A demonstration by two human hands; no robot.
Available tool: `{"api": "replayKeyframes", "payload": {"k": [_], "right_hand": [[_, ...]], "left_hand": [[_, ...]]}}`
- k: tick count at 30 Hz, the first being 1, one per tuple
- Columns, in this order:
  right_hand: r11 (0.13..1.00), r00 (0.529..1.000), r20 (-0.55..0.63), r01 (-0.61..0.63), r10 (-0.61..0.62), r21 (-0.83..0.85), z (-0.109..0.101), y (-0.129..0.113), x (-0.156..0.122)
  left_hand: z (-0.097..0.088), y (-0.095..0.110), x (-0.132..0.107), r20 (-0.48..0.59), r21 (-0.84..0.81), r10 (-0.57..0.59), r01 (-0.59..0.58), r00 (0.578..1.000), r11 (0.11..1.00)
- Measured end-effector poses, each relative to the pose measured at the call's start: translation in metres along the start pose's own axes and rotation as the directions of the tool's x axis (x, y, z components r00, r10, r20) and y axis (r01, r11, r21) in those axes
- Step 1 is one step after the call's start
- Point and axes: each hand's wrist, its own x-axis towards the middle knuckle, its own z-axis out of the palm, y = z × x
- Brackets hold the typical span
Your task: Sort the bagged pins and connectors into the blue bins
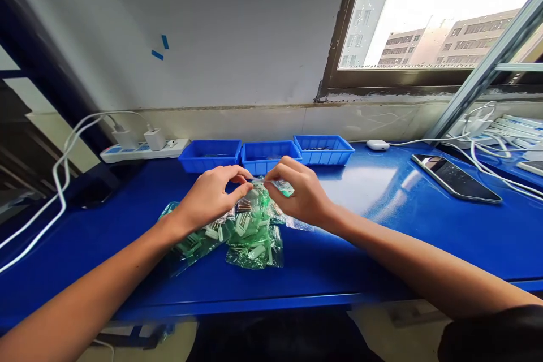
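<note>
Over a pile of small plastic bags (pixel 254 226), my left hand (pixel 216 189) and my right hand (pixel 299 189) face each other with fingertips pinched. A thin, clear plastic bag (pixel 258 181) stretches between the two pinches; its contents are hard to make out. Green-tinted and clear packets make up the pile, with white pieces and thin metal pins inside them. Part of the pile is hidden behind my hands.
Three blue bins stand along the wall: a left bin (pixel 210 155), a middle bin (pixel 265 165) and a right bin (pixel 323 150) holding small dark parts. A phone (pixel 456 178) and white earbud case (pixel 377 145) lie rightward. Left stands a power strip (pixel 169 150) with cables.
</note>
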Motion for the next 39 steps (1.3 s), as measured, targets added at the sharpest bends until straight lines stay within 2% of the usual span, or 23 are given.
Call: {"api": "replayKeyframes", "payload": {"k": [2, 5, 6, 9, 11, 14, 16, 17, 19, 21, 23, 24, 26, 28, 29, 30, 32, 33, 34, 36, 37, 38, 39], "right_hand": [[0.985, 0.995, -0.068, 0.055, -0.067, -0.166, -0.009, 0.012, 0.004], [0.939, 0.979, -0.203, -0.047, -0.025, -0.342, -0.016, 0.041, 0.011], [0.921, 0.979, -0.206, -0.09, 0.011, -0.38, -0.016, 0.051, 0.012], [0.881, 0.992, -0.072, -0.122, 0.1, -0.458, -0.01, 0.068, 0.01], [0.886, 0.995, 0.002, -0.088, 0.1, -0.455, -0.005, 0.064, 0.006], [0.941, 0.997, 0.042, -0.053, 0.071, -0.334, 0.001, 0.038, 0.002], [0.98, 0.987, 0.09, -0.119, 0.135, -0.162, 0.004, 0.018, 0.0], [0.978, 0.969, 0.13, -0.202, 0.208, -0.056, 0.005, 0.009, 0.0], [0.883, 0.89, 0.234, -0.434, 0.391, 0.178, 0.005, -0.003, 0.002], [0.667, 0.771, 0.345, -0.637, 0.536, 0.387, 0.004, -0.009, 0.005], [0.451, 0.684, 0.41, -0.716, 0.603, 0.532, 0.003, -0.01, 0.008], [0.385, 0.663, 0.42, -0.723, 0.62, 0.573, 0.003, -0.009, 0.009], [0.341, 0.65, 0.391, -0.711, 0.652, 0.615, 0.003, -0.009, 0.01], [0.381, 0.67, 0.336, -0.687, 0.662, 0.619, 0.003, -0.008, 0.009], [0.432, 0.694, 0.292, -0.665, 0.658, 0.609, 0.002, -0.007, 0.009], [0.513, 0.733, 0.225, -0.629, 0.642, 0.584, 0.0, -0.005, 0.009], [0.749, 0.839, 0.008, -0.491, 0.545, 0.444, -0.008, 0.002, 0.012], [0.855, 0.877, -0.127, -0.404, 0.463, 0.325, -0.014, 0.007, 0.014], [0.925, 0.892, -0.259, -0.328, 0.37, 0.191, -0.021, 0.013, 0.017], [0.966, 0.866, -0.452, -0.256, 0.213, -0.035, -0.034, 0.027, 0.025], [0.961, 0.849, -0.503, -0.251, 0.162, -0.114, -0.039, 0.036, 0.028], [0.951, 0.847, -0.517, -0.25, 0.122, -0.185, -0.041, 0.044, 0.031], [0.936, 0.867, -0.49, -0.241, 0.089, -0.255, -0.041, 0.052, 0.032]], "left_hand": [[0.001, -0.007, 0.001, 0.06, 0.199, -0.033, 0.02, 0.998, 0.98], [0.003, -0.017, 0.003, 0.15, 0.332, -0.072, 0.018, 0.986, 0.943], [0.004, -0.02, 0.004, 0.173, 0.336, -0.07, 0.007, 0.982, 0.942], [0.006, -0.025, 0.007, 0.196, 0.314, -0.051, -0.014, 0.979, 0.949], [0.005, -0.025, 0.009, 0.16, 0.285, -0.037, -0.011, 0.986, 0.958], [0.003, -0.021, 0.008, 0.037, 0.188, -0.002, -0.005, 0.999, 0.982], [0.0, -0.015, 0.006, -0.084, 0.115, 0.004, 0.005, 0.996, 0.993], [-0.001, -0.01, 0.005, -0.14, 0.087, 0.002, 0.011, 0.99, 0.996], [-0.003, -0.002, 0.001, -0.226, 0.043, 0.0, 0.01, 0.974, 0.999], [-0.002, 0.005, -0.003, -0.258, -0.012, 0.022, -0.026, 0.966, 1.0], [0.001, 0.008, -0.007, -0.263, -0.08, 0.079, -0.104, 0.962, 0.991], [0.003, 0.009, -0.008, -0.261, -0.106, 0.118, -0.15, 0.958, 0.983], [0.008, 0.008, -0.009, -0.25, -0.12, 0.2, -0.236, 0.947, 0.964], [0.011, 0.005, -0.008, -0.221, -0.101, 0.257, -0.284, 0.941, 0.953], [0.012, 0.004, -0.008, -0.204, -0.088, 0.264, -0.286, 0.943, 0.954], [0.013, 0.001, -0.006, -0.184, -0.075, 0.254, -0.271, 0.95, 0.96], [0.013, -0.004, -0.004, -0.127, -0.037, 0.198, -0.204, 0.972, 0.978], [0.012, -0.007, -0.002, -0.092, -0.004, 0.165, -0.166, 0.982, 0.986], [0.011, -0.01, 0.0, -0.051, 0.032, 0.135, -0.134, 0.989, 0.991], [0.01, -0.015, 0.003, 0.035, 0.077, 0.094, -0.096, 0.995, 0.992], [0.009, -0.018, 0.004, 0.069, 0.083, 0.079, -0.084, 0.994, 0.993], [0.008, -0.02, 0.006, 0.098, 0.079, 0.067, -0.075, 0.993, 0.994], [0.007, -0.023, 0.007, 0.121, 0.07, 0.061, -0.07, 0.991, 0.995]]}}
